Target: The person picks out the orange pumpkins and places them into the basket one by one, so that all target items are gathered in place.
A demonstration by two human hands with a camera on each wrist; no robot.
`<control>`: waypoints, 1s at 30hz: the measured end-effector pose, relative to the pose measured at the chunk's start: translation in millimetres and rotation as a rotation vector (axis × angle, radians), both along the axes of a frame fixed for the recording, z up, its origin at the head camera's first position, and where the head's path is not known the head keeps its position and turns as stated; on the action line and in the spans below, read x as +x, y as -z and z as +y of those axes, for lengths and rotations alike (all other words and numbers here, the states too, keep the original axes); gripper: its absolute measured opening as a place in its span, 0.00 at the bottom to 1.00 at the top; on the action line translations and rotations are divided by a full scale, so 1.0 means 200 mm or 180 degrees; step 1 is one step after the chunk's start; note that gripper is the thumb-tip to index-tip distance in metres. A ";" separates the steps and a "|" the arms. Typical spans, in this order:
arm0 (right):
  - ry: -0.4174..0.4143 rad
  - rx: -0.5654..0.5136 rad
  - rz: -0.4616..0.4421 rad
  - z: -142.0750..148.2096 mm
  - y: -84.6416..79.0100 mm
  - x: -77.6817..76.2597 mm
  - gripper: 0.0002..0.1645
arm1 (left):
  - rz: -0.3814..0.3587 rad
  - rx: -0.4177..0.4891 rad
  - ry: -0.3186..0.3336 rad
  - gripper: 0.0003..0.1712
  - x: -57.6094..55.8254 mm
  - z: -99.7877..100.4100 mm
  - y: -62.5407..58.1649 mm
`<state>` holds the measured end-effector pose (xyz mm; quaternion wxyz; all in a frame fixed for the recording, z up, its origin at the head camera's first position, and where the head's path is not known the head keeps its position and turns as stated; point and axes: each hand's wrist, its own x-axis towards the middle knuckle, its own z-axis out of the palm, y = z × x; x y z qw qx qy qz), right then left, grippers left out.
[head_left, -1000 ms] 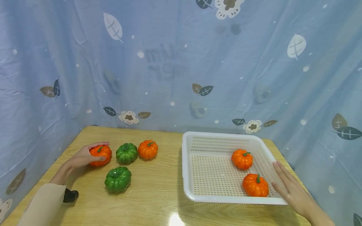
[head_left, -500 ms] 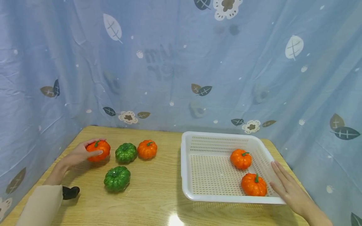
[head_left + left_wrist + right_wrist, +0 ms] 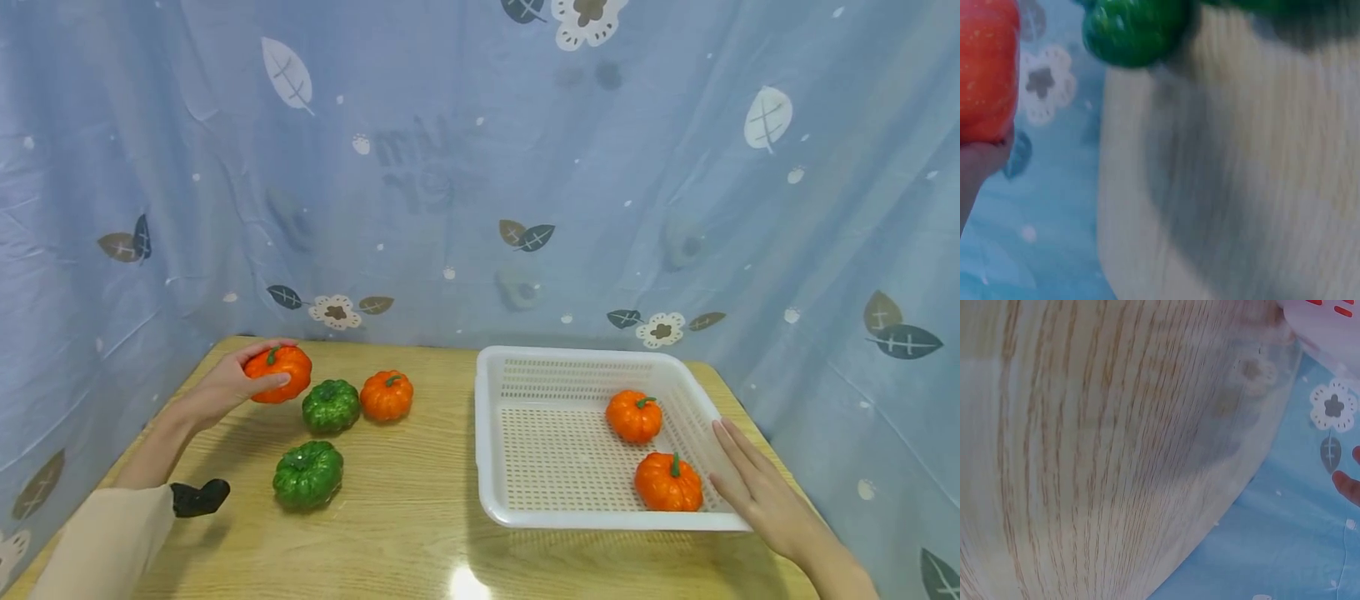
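Above the left part of the pale wood-grain desk [image 3: 420,500], my left grip [image 3: 228,385] pinched a glossy orange, ribbed, round pumpkin [image 3: 296,367] with a green stem. Thumb lay across its near side, fingers over the far side, stem free between. Probably held by the body because it gave more to hold than a short stem. It was off the surface: my left wrist view put it against the blue leaf-and-flower-print curtain [image 3: 427,108].

Just right of it, lower down on the desk: a shiny dark-green ribbed pumpkin [image 3: 331,407], then a spare orange pumpkin [image 3: 387,396] at its side; couldn't tell if those two touched. A second green pumpkin [image 3: 308,476] sat nearer me, apart from both.

Right half: a white plastic rectangular basket with slotted walls [image 3: 585,520]. Two orange pumpkins were inside, both toward the right wall, a rear one [image 3: 633,417] and a front one [image 3: 669,483], which left the basket's left side free.

My right grip [image 3: 768,500] held nothing: fingers straight, thumb spread away, laid along the basket's right rim, likely to steady it. Right wrist view caught only fingertips, so couldn't tell how firmly they pressed.
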<state>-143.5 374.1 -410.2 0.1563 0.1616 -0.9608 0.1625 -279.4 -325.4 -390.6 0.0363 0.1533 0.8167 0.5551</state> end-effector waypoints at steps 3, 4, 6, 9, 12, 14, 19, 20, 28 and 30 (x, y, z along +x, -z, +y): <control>-0.0001 0.0015 0.0018 0.00 0.00 0.01 0.40 | -0.0009 0.0083 0.0074 0.28 -0.02 0.08 -0.02; 0.0001 0.0024 0.0027 0.00 0.01 0.01 0.40 | -0.0023 0.0124 0.0109 0.28 -0.02 0.12 -0.03; 0.0006 0.0051 0.0041 0.00 0.01 0.01 0.39 | -0.0054 0.0228 0.0184 0.29 -0.03 0.19 -0.05; 0.0022 0.0082 0.0021 0.00 0.00 0.01 0.39 | -0.0080 0.0362 0.0293 0.30 -0.03 0.31 -0.09; 0.0028 0.0109 0.0013 -0.01 0.00 0.00 0.39 | -0.0069 0.0478 0.0447 0.29 -0.04 0.44 -0.14; 0.0033 0.0115 0.0017 -0.01 0.00 0.01 0.38 | -0.0058 0.0538 0.0559 0.29 -0.06 0.52 -0.17; 0.0047 0.0079 -0.0020 -0.02 -0.01 0.01 0.38 | -0.0181 0.0635 0.0745 0.32 -0.10 0.72 -0.23; 0.0051 0.0068 -0.0035 -0.02 -0.01 0.01 0.38 | -0.0220 0.0636 0.0768 0.33 -0.10 0.75 -0.24; 0.0041 0.0161 0.0010 -0.01 -0.01 0.01 0.39 | -0.0302 0.0700 0.1008 0.30 -0.14 1.03 -0.29; 0.0040 0.0144 -0.0017 -0.01 -0.01 0.01 0.39 | -0.0274 0.0748 0.1043 0.29 -0.15 1.09 -0.30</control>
